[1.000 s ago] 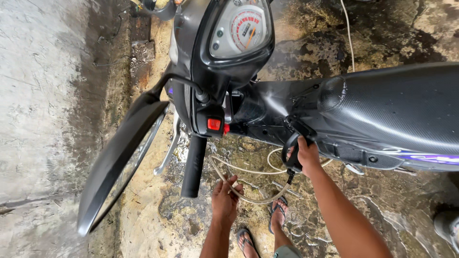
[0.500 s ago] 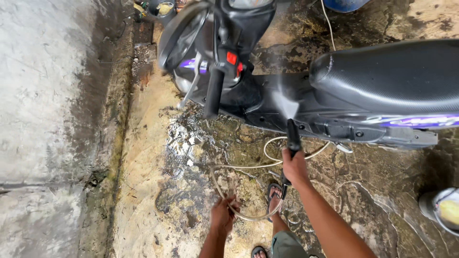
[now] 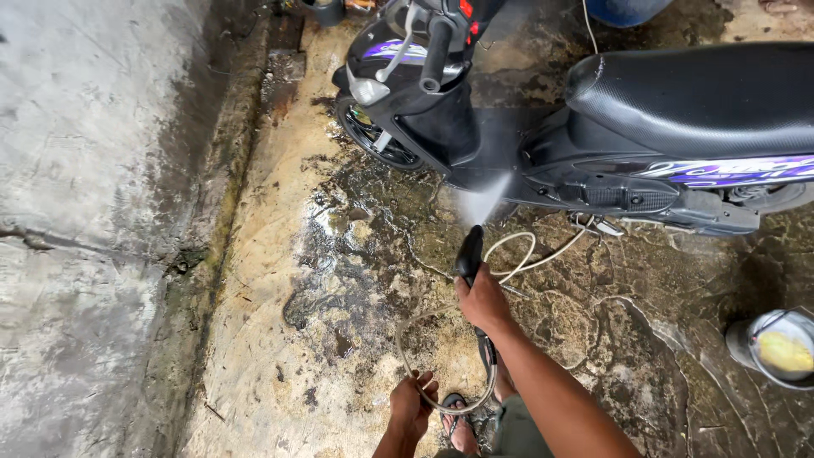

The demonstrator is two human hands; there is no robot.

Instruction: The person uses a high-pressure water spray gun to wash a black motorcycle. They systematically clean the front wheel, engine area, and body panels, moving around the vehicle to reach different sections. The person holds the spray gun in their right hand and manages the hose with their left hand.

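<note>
My right hand (image 3: 482, 298) grips a black spray gun (image 3: 468, 254) pointed up at the lower body of a black and purple scooter (image 3: 593, 127). A white fan of water (image 3: 485, 202) leaves the nozzle and hits the scooter's footboard area. My left hand (image 3: 412, 405) holds a loop of the grey hose (image 3: 407, 356) low in the frame, near my sandalled foot (image 3: 462, 424). The scooter stands across the top of the view, front wheel (image 3: 373, 136) to the left, seat (image 3: 695, 93) to the right.
A wet, stained concrete floor (image 3: 339, 280) lies under everything. A grey wall with a gutter (image 3: 93, 212) runs down the left. White cord (image 3: 543, 250) loops under the scooter. A metal pail with a yellow sponge (image 3: 780, 348) stands at the right edge. A blue tub (image 3: 623, 10) is at the top.
I have stepped back, so the scooter sits farther up the frame. My right hand has drawn the spray gun away from the body, and water now sprays out. My left hand has closed on the hose.
</note>
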